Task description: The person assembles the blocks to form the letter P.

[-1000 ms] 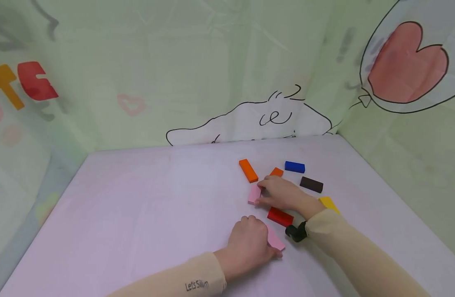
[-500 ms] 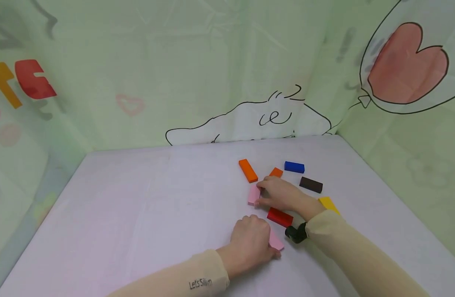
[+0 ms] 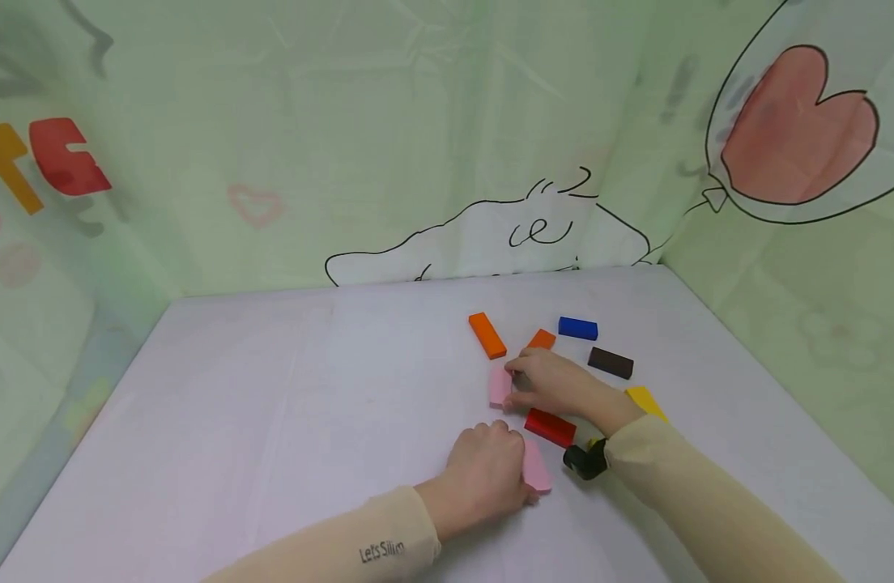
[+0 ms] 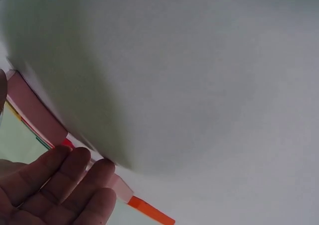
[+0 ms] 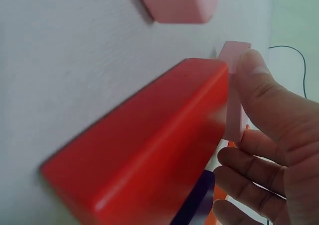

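Clock directions here follow the head view, centred on the red block (image 3: 551,427), with twelve o'clock towards the far edge of the desk (image 3: 308,405).

Between six and seven o'clock, the left hand (image 3: 486,470) holds the near pink block (image 3: 537,468) on the desk, thumb at one end and fingers at the other, spread about as far as the block is long. At ten o'clock, the right hand (image 3: 552,385) holds the far pink block (image 3: 500,387) the same way, gripping its ends, with the remaining fingers loosely bent.

The red block is a smooth prism with sloping faces, faintly glossy along its ridge; whether it is wood or plastic I cannot tell. The pink pair look more matte. A flat, slim orange block (image 3: 487,335) lies near eleven, a partly hidden orange piece (image 3: 542,339) at twelve, a stubby blue block (image 3: 578,328) between twelve and one, a dark block (image 3: 610,363) between one and two, and a yellow block (image 3: 646,402), partly covered by the right arm, between two and three.

The desk surface is pale lilac and dull. Thin, creased cloth (image 3: 359,121) hangs behind, printed with line drawings. The sleeves (image 3: 389,530) are plain cream fabric, the left one lettered.
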### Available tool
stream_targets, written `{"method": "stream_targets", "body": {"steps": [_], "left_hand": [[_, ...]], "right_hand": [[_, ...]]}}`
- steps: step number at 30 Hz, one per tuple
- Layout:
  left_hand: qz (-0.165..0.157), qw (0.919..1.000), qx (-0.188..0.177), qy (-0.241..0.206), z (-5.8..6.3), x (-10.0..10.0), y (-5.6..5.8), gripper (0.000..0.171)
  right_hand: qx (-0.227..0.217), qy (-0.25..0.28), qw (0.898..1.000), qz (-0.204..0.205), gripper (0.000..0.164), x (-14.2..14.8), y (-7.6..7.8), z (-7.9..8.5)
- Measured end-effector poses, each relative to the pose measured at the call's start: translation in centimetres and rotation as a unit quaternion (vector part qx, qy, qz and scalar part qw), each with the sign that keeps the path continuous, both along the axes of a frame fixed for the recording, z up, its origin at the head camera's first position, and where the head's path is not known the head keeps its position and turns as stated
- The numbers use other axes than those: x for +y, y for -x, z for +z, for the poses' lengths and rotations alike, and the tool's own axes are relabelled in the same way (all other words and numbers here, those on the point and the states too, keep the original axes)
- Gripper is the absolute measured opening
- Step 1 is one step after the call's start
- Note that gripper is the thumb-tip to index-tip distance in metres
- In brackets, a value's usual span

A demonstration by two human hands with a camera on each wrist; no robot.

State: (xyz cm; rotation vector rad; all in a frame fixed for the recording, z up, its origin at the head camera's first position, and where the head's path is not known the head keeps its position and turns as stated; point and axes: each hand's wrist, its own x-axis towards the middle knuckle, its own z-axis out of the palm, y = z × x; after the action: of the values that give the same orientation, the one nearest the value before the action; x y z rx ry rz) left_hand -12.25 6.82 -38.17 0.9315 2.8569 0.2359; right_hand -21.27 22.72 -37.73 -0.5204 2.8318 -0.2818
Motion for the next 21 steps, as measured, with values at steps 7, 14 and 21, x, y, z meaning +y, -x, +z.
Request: {"method": "stream_targets", "body": {"steps": [7,14,21], "left_hand": [[0.004,0.9999,-0.003,-0.01,0.0,-1.3,0.2,0.04],[-0.001,0.9998,-0.004,-0.017,0.0,-2.1,0.5,0.038],[-0.009,0.9995,-0.008,-0.03,0.1,-2.2,0.5,0.034]], "right_hand": [[-0.013,0.02,1.0,0.018,0.057,0.4,-0.7,0.1],[-0.014,0.036,0.998,0.046,0.055,0.9,-1.6,0.2],[-0.009,0.038,0.997,0.066,0.053,1.1,-2.1,0.3]]}}
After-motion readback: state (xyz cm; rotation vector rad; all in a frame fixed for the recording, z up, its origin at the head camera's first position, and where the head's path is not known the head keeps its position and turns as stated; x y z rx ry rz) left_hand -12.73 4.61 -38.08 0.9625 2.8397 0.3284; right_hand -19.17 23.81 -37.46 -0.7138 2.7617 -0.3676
